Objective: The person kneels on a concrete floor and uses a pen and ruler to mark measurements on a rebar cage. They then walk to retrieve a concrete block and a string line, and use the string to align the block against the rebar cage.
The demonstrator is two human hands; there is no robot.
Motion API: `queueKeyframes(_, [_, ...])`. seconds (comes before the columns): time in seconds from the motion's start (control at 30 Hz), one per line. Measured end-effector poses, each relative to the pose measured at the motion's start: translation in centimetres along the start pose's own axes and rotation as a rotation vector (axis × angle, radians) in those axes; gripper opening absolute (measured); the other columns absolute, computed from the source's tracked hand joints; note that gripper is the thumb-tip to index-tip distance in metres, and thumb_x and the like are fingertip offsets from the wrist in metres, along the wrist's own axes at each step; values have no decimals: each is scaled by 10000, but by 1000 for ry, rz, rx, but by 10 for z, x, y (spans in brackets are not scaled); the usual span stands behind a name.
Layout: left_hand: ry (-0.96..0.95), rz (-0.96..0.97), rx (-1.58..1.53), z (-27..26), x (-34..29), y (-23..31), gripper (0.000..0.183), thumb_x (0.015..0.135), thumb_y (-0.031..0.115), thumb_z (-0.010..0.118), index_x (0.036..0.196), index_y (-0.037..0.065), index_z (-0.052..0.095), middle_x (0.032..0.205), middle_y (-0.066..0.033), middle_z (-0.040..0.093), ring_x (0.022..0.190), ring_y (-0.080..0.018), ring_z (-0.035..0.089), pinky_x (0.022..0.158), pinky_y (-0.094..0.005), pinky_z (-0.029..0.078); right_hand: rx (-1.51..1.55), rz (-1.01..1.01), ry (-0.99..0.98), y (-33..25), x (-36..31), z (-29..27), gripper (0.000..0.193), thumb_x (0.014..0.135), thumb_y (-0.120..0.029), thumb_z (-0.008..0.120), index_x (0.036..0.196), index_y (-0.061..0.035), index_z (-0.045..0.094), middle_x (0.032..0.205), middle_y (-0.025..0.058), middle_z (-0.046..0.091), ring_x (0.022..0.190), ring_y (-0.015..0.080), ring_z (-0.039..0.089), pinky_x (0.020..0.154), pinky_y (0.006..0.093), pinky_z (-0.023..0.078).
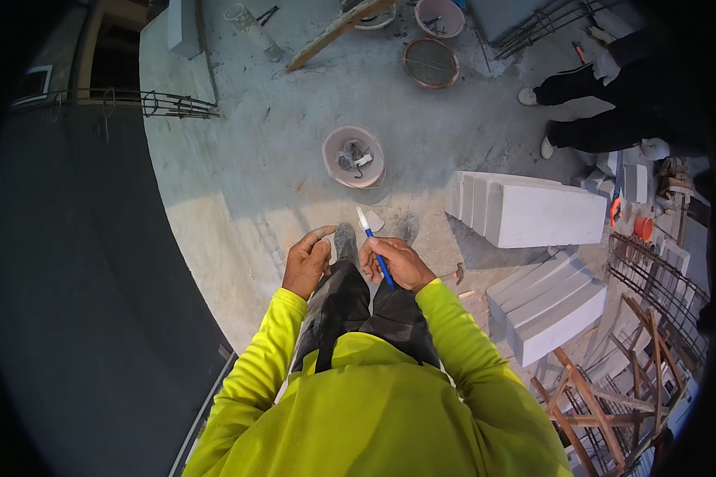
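Observation:
My right hand point(399, 264) is closed around a blue marker point(386, 274) with a white end. The white end points away from me, above a small pale chip on the floor. Level with it, on the left, my left hand point(306, 261) is in the air with nothing visible in it. Its index finger is stretched toward the marker and a gap shows between that finger and the thumb; the other fingers are partly hidden. Both hands are above my dark trousers and boots. Farther ahead stands a pale bucket point(334, 149) with tools inside.
White blocks point(545, 215) are stacked at my right, with more blocks point(561, 314) nearer. A hammer point(458, 273) lies beside them. A floor edge drops off at left. Another person stands at far right. Wooden trestles point(589, 401), rebar and mortar tubs point(430, 63) surround the area.

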State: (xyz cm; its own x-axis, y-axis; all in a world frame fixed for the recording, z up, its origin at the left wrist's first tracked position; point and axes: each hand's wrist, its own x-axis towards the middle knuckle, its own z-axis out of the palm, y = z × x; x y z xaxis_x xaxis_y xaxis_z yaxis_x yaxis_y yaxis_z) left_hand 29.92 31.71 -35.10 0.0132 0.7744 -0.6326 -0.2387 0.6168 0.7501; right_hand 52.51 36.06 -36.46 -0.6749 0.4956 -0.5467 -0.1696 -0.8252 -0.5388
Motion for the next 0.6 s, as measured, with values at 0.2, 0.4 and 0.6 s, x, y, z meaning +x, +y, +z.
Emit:
queueKeyframes(0.2, [-219,-190,-189,52,-2,83,192,996,157,550,1060,18,666,704,21,523,584,-58,477,506,-221,413,-238,37,29,-58,-58,66,432,1029,-434,481,787,-85,559,680,-12,521,591,81,498,546,226,405])
queueKeyframes(0.4, [-89,106,-137,69,-34,108,167,989,149,559,974,13,655,677,13,515,554,-67,501,475,-215,400,-646,-203,134,-90,-85,101,424,1032,-378,487,773,-43,515,633,18,456,592,115,403,554,286,375])
queueKeyframes(0.6, [142,238,-417,23,-21,172,142,975,154,566,967,21,616,713,-1,555,580,-95,553,487,-233,440,-608,-335,198,-100,-119,112,431,1050,-381,458,821,-39,584,688,20,499,616,108,412,597,280,364])
